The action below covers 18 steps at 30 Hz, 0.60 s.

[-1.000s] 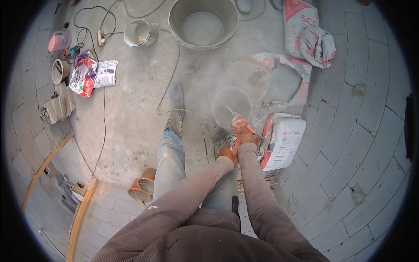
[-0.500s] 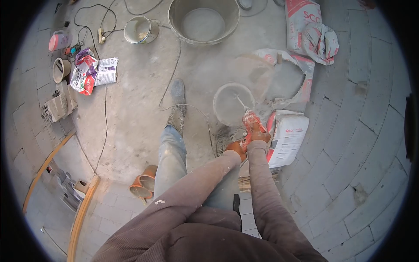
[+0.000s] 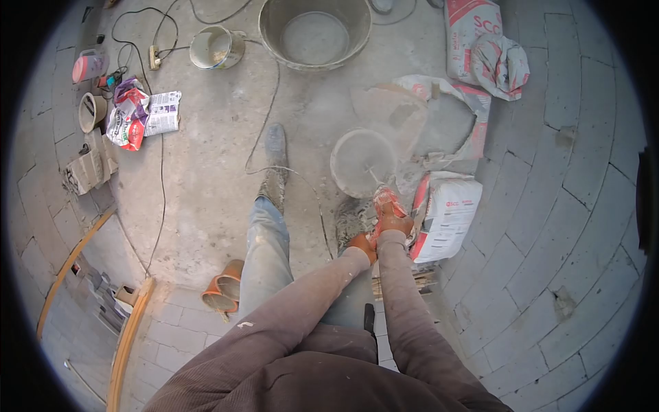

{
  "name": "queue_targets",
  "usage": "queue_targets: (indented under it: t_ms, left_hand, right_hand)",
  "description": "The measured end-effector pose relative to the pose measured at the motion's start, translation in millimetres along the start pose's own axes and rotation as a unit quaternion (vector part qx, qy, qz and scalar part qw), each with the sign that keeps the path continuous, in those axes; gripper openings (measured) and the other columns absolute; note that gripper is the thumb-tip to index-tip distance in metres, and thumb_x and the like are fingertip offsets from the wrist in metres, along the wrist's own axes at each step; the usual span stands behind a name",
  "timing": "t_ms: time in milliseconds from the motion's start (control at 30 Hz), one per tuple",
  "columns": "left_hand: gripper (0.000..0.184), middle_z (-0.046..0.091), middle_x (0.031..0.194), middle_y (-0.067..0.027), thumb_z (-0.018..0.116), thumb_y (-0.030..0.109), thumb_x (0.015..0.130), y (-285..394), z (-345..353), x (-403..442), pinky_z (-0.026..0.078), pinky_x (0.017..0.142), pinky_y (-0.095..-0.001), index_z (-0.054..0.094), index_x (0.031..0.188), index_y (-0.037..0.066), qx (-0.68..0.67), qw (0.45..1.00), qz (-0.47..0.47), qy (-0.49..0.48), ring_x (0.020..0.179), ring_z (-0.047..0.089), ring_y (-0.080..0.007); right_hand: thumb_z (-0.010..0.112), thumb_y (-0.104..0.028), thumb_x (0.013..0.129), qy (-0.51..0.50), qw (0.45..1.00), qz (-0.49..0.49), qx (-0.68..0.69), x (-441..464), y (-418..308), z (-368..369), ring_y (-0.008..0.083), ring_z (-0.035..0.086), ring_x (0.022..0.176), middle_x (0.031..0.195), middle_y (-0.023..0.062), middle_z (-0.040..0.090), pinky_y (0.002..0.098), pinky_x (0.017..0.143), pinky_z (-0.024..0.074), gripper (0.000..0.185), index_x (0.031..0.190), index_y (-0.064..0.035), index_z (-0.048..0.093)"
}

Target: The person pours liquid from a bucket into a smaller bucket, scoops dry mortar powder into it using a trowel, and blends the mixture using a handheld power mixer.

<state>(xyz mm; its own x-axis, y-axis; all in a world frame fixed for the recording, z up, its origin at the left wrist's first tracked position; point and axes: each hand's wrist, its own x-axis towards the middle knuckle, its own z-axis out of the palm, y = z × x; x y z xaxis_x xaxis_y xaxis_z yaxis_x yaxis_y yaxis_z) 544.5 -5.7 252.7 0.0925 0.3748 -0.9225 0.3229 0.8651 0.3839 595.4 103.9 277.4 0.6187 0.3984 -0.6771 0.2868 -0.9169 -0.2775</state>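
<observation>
My left hand (image 3: pixel 362 246) and right hand (image 3: pixel 395 220), fingers curled round a dusty red power tool (image 3: pixel 386 196)!
It slants forward-left, thin pale shaft (image 3: pixel 374 176) over the round grey bucket (image 3: pixel 332 167) just ahead; right hand's nearer.

The left hand (image 3: pixel 362 248) and right hand (image 3: pixel 397 221) grip a red tool (image 3: pixel 385 199), its rod (image 3: pixel 375 176) in a bucket (image 3: pixel 349 156). A bag (image 3: pixel 449 214) lies near the right hand. A tub (image 3: pixel 272 33) stands ahead.

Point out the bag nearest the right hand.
The plump white bag with a red side, just beside the right hand; the torn bag and the other bags lie farther forward.
</observation>
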Motion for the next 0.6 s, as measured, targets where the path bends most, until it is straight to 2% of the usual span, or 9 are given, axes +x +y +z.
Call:
queue_targets:
  t_ms: [67, 167, 367, 433, 533, 600]
  left_hand:
    - [0.046, 0.063, 0.105, -0.0246, 0.068, 0.029, 0.076, 3, -6, -4, 0.048, 0.090, -0.0418, 0.062, 0.115, 0.005, 0.006, 1.000, -0.013, -0.007, 0.105, 0.059, -0.0372]
    - [0.046, 0.063, 0.105, -0.0254, 0.069, 0.031, 0.075, -6, -3, -1, 0.047, 0.091, -0.0419, 0.063, 0.112, 0.004, -0.001, 0.999, -0.032, -0.001, 0.105, 0.059, -0.0380]
    - [0.045, 0.062, 0.107, -0.0265, 0.068, 0.028, 0.075, 9, -18, -11, 0.047, 0.092, -0.0423, 0.062, 0.111, 0.001, 0.011, 0.999, -0.039, -0.008, 0.106, 0.058, -0.0390]
    - [0.044, 0.062, 0.108, -0.0264, 0.067, 0.026, 0.075, 15, -22, -13, 0.047, 0.092, -0.0423, 0.062, 0.110, 0.000, 0.016, 0.999, -0.032, -0.002, 0.106, 0.058, -0.0390]
    - [0.043, 0.062, 0.108, -0.0266, 0.066, 0.023, 0.075, 21, -26, -12, 0.047, 0.092, -0.0420, 0.062, 0.111, 0.000, 0.003, 0.999, -0.040, 0.008, 0.106, 0.058, -0.0392]
    - [0.043, 0.062, 0.108, -0.0267, 0.066, 0.023, 0.075, 22, -28, -10, 0.047, 0.092, -0.0419, 0.061, 0.112, 0.001, -0.001, 0.999, -0.039, 0.009, 0.106, 0.058, -0.0388]
  right_hand:
    - [0.078, -0.037, 0.061, 0.016, 1.000, -0.026, 0.001, -3, 0, 4, 0.0391, 0.055, 0.104, 0.116, 0.0314, 0.054, 0.0412, 0.093, 0.0432, 0.082, 0.114, 0.0176, 0.048]
    - [0.077, -0.039, 0.060, 0.047, 0.996, 0.000, -0.072, -10, -9, 7, 0.0403, 0.056, 0.103, 0.112, 0.0300, 0.056, 0.0406, 0.092, 0.0439, 0.083, 0.114, 0.0170, 0.049]
    - [0.074, -0.045, 0.059, -0.001, 0.999, 0.013, -0.047, -20, -22, 3, 0.0401, 0.055, 0.105, 0.116, 0.0307, 0.054, 0.0400, 0.092, 0.0438, 0.088, 0.117, 0.0169, 0.047]
    - [0.073, -0.046, 0.059, -0.050, 0.997, 0.013, -0.058, -15, -25, 1, 0.0382, 0.055, 0.105, 0.118, 0.0310, 0.053, 0.0399, 0.091, 0.0440, 0.089, 0.117, 0.0169, 0.048]
    - [0.074, -0.045, 0.060, -0.016, 0.999, -0.021, -0.047, -22, -35, 2, 0.0373, 0.058, 0.101, 0.115, 0.0304, 0.055, 0.0396, 0.086, 0.0463, 0.086, 0.116, 0.0165, 0.051]
    - [0.074, -0.044, 0.060, -0.031, 0.998, -0.026, -0.046, -19, -38, 3, 0.0373, 0.058, 0.100, 0.114, 0.0302, 0.056, 0.0395, 0.085, 0.0468, 0.084, 0.114, 0.0164, 0.052]
